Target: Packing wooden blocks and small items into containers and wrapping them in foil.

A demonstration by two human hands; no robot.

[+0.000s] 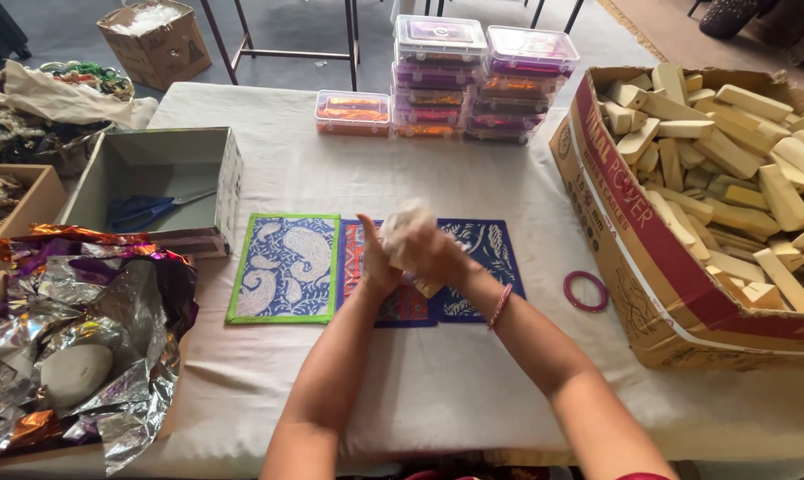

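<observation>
Forearms enter from the bottom edge and meet over the middle of the cloth-covered table (437,391). Far left: crumpled metallic foil (91,329) with a pale grey lump (75,373) resting on it; behind it a grey open box (157,173) containing blue scissors (144,212). Centre: three printed panels side by side, green-bordered paisley one (284,267) leftmost. Left hand (377,262) and right hand (444,260) are pressed together around a whitish lump (405,229), fingers curled and cupped on it; lump is held above the panels, motion-blurred. Judgement: material is being kneaded or shaped; no finished shape visible, so work looks early. Right: pink bangle (585,291) lying on the cloth, then cardboard box (633,222) full of wooden blocks (740,160). Rear: stacked clear plastic cases (482,80).
</observation>
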